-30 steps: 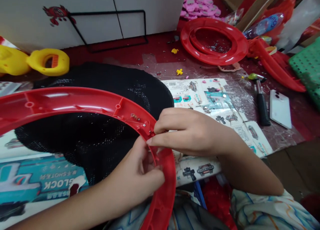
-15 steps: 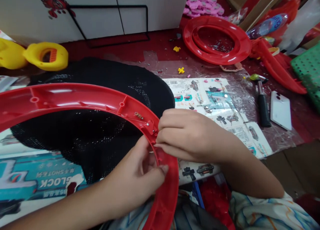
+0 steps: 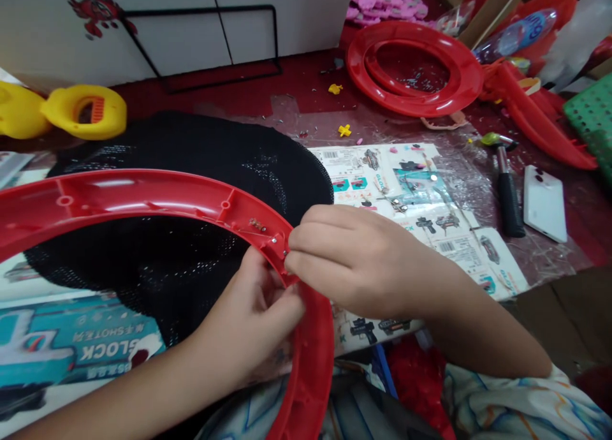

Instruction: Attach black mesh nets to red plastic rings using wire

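A large red plastic ring (image 3: 143, 201) lies tilted over black mesh netting (image 3: 201, 166) in front of me. My left hand (image 3: 248, 325) reaches up from inside the ring and pinches its inner rim. My right hand (image 3: 354, 261) comes from the right, fingers curled and pressed on the same spot of the rim beside a small metal screw (image 3: 274, 240). Whatever the fingertips hold is hidden. Another small metal piece (image 3: 257, 224) sits in the ring's channel just to the left.
A second red ring (image 3: 414, 67) lies at the back right, next to a long red part (image 3: 540, 127). A hammer (image 3: 507, 185) and a white phone (image 3: 545, 204) rest at the right. Printed cardboard sheets (image 3: 430, 210) and yellow toys (image 3: 83, 111) are also about.
The ring and both hands have shifted slightly left. My left fingers have closed tighter onto the rim, and my right fingers have stayed pressed at the same spot.
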`<control>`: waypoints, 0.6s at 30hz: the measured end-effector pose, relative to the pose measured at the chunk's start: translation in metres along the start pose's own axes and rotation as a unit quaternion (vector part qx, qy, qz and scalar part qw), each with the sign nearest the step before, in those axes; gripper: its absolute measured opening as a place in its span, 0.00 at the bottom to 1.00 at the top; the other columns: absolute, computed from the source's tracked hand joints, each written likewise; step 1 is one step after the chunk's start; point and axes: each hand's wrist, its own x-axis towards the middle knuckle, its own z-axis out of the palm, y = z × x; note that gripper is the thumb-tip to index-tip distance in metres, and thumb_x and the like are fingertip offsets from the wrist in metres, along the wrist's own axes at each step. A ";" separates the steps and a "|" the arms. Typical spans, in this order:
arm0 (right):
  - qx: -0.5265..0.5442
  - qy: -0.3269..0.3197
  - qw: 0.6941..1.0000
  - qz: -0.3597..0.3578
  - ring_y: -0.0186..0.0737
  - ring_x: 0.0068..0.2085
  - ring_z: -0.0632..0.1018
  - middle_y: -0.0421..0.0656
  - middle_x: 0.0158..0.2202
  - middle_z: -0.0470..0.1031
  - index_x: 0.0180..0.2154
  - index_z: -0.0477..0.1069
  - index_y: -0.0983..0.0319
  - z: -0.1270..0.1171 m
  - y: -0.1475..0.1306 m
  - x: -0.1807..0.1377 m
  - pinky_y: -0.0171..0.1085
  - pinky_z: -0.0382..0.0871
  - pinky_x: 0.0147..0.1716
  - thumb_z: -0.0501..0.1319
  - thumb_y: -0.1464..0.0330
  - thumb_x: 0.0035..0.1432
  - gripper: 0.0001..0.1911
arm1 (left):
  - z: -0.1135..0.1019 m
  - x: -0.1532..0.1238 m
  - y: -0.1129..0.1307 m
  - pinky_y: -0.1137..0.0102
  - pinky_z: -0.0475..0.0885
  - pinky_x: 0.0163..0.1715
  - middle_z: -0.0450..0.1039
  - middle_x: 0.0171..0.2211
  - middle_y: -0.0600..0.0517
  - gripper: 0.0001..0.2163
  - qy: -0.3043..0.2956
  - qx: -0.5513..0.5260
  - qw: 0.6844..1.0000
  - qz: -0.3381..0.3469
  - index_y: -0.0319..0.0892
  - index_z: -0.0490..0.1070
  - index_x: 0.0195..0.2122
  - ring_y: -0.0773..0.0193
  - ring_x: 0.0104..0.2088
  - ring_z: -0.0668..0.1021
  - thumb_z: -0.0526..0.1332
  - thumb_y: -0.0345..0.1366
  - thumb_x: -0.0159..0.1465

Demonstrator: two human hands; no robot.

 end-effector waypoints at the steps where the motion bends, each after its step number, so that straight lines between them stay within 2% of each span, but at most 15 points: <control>1: -0.002 0.007 1.000 -0.009 0.36 0.35 0.68 0.42 0.32 0.70 0.29 0.70 0.65 0.001 -0.001 0.001 0.37 0.62 0.32 0.51 0.77 0.64 0.13 | 0.000 0.000 0.000 0.72 0.70 0.24 0.71 0.27 0.57 0.13 -0.008 0.005 1.000 0.001 0.43 0.62 0.39 0.65 0.27 0.76 0.62 0.33 0.53; 5: -0.011 0.019 1.000 -0.016 0.36 0.36 0.68 0.42 0.32 0.71 0.30 0.70 0.65 0.007 0.001 0.003 0.36 0.61 0.33 0.51 0.76 0.65 0.13 | -0.001 -0.003 -0.002 0.72 0.70 0.23 0.71 0.26 0.58 0.14 -0.037 0.014 0.999 -0.026 0.44 0.61 0.41 0.66 0.25 0.75 0.61 0.33 0.55; 9: -0.009 0.014 1.000 0.005 0.35 0.34 0.67 0.42 0.32 0.71 0.30 0.70 0.65 0.011 0.005 0.003 0.35 0.60 0.32 0.51 0.76 0.65 0.13 | -0.001 -0.008 -0.005 0.74 0.68 0.20 0.70 0.26 0.59 0.13 -0.071 -0.036 0.994 -0.071 0.46 0.59 0.43 0.67 0.22 0.75 0.60 0.36 0.58; 15: 0.007 0.029 0.999 0.019 0.35 0.32 0.65 0.43 0.29 0.69 0.26 0.67 0.65 0.009 0.007 0.000 0.36 0.60 0.32 0.53 0.73 0.65 0.14 | -0.001 -0.006 -0.005 0.71 0.71 0.25 0.72 0.29 0.57 0.14 -0.047 -0.049 0.996 -0.058 0.45 0.59 0.45 0.66 0.25 0.76 0.60 0.39 0.60; 18: 0.006 -0.008 1.000 -0.001 0.35 0.32 0.65 0.43 0.30 0.69 0.27 0.68 0.66 0.003 0.006 -0.001 0.36 0.59 0.31 0.52 0.73 0.66 0.15 | -0.002 -0.005 -0.004 0.71 0.71 0.26 0.73 0.29 0.56 0.15 -0.038 -0.039 0.997 -0.046 0.45 0.58 0.45 0.65 0.27 0.77 0.60 0.36 0.58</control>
